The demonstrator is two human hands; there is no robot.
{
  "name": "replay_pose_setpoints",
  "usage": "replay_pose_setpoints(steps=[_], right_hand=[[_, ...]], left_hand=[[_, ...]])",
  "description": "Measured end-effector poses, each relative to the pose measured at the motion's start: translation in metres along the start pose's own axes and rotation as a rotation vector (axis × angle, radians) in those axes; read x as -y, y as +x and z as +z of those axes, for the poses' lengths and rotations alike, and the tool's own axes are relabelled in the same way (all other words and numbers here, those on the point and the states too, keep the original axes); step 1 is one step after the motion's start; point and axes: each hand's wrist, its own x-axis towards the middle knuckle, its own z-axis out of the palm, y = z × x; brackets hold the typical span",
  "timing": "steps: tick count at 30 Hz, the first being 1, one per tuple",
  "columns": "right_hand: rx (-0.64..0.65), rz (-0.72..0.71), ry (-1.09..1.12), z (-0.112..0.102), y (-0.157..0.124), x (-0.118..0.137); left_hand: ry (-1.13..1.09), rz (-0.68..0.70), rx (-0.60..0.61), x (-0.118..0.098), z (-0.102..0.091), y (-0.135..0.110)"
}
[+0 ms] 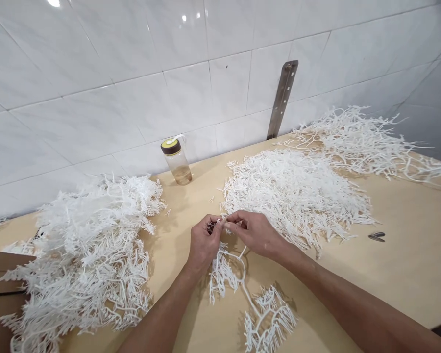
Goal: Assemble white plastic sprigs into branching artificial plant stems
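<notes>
My left hand (205,240) is closed in a pinch on a white branching plastic sprig (224,274). Right beside it, my right hand (255,233) also pinches at the sprig's upper end, fingertips nearly meeting the left ones. The exact bit between the fingertips is too small to make out. Below the hands, the sprig's curved stem runs down to a second feathery cluster (270,318) over the table. Just beyond my right hand lies a broad pile of short white plastic pieces (294,191).
A large heap of white sprigs (95,255) covers the left side, by a brown box (3,299). More loose branches (367,142) lie at the back right. A lidded bottle (177,162) and a metal bracket (282,100) stand near the tiled wall. Two small dark pieces (377,237) lie right.
</notes>
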Motion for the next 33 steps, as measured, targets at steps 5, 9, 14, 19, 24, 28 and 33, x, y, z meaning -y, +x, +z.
replay_pose_setpoints(steps=[5, 9, 14, 19, 24, 28, 33], right_hand=[[0.058, 0.029, 0.083, 0.005, 0.0, -0.006], [0.047, 0.044, 0.076, 0.004, 0.001, -0.007], [-0.007, -0.004, -0.032, 0.008, -0.001, -0.006], [-0.009, -0.104, -0.182, 0.011, -0.003, -0.004], [0.016, -0.014, -0.139, 0.017, -0.004, -0.002], [-0.045, 0.001, -0.099, 0.023, -0.004, -0.003], [-0.142, 0.148, 0.053, 0.013, -0.001, -0.006]], left_hand=[[-0.004, 0.006, 0.035, 0.002, 0.001, 0.001], [-0.005, 0.016, 0.045, 0.0, 0.001, 0.002], [0.067, 0.021, 0.033, -0.001, 0.001, 0.0], [0.192, 0.125, 0.043, 0.0, 0.001, -0.003], [0.249, 0.174, 0.077, 0.001, 0.001, -0.005], [0.29, 0.2, 0.054, 0.002, 0.001, -0.007], [0.243, 0.178, 0.022, 0.003, -0.003, -0.004]])
